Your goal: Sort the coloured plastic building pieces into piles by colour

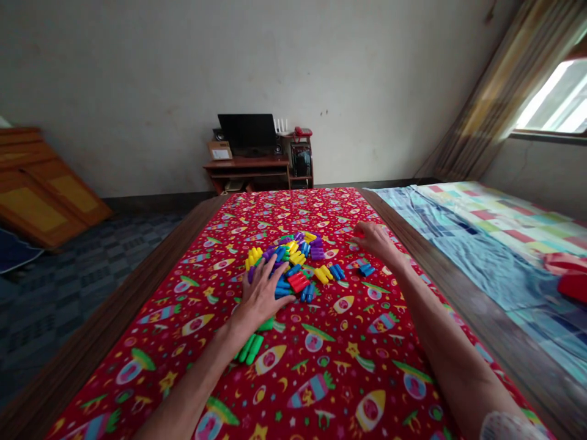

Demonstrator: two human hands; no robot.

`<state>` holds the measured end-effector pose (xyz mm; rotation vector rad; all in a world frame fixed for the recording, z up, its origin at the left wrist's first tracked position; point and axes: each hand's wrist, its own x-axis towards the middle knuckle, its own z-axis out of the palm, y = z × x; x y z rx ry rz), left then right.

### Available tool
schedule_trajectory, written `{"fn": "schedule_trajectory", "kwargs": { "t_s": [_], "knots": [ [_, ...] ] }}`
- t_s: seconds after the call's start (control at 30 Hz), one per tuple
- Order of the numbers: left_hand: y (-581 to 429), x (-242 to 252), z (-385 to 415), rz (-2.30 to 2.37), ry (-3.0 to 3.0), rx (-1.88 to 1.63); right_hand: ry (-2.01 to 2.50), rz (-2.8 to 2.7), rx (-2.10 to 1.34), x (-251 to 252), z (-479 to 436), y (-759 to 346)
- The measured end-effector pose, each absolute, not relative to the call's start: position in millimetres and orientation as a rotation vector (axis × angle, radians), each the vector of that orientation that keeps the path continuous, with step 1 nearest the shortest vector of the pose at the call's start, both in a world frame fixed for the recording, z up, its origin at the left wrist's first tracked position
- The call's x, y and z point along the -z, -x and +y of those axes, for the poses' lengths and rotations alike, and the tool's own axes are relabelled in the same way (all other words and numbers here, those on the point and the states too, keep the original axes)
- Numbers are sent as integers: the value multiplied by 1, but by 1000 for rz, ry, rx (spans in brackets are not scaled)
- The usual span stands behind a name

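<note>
A heap of small plastic toy blocks (297,258), each like short tubes joined side by side, lies mid-table in yellow, blue, purple, green and red. My left hand (265,288) rests on the heap's near-left side, fingers spread over several blocks. Close to its thumb is a red block (298,282). Green blocks (250,348) lie below my left wrist, partly covered by it. My right hand (375,239) is right of the heap, fingers curled together; red shows between them, and whether that is a block or the cloth is unclear. Nearest to it lies a blue block (367,269).
A red patterned cloth (339,342) covers the table, with dark wooden edges (151,269) showing. A bed (458,244) adjoins on the right. Beyond stands a desk (247,162) with a monitor (246,131); a wooden cabinet (46,183) is at left.
</note>
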<state>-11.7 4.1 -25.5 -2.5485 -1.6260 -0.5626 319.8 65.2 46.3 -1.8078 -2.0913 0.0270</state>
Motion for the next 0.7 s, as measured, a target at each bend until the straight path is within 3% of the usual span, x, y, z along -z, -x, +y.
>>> {"fn": "schedule_trajectory", "kwargs": {
  "t_s": [0.1, 0.23, 0.33, 0.53, 0.7],
  "knots": [
    [11, 25, 10, -1562, 2526, 701, 2054, -1837, 179, -32, 66, -345],
    [14, 26, 15, -1561, 2494, 781, 2112, -1774, 197, -25, 64, -354],
    [14, 27, 17, -1554, 2502, 785, 1836, -1849, 226, -34, 58, -326],
    [13, 28, 17, -1577, 2502, 789, 1105, -2587, -195, -29, 29, -217],
    [15, 31, 16, -1561, 2499, 808, 1179, -2613, -48, -25, 24, -200]
  ]
}}
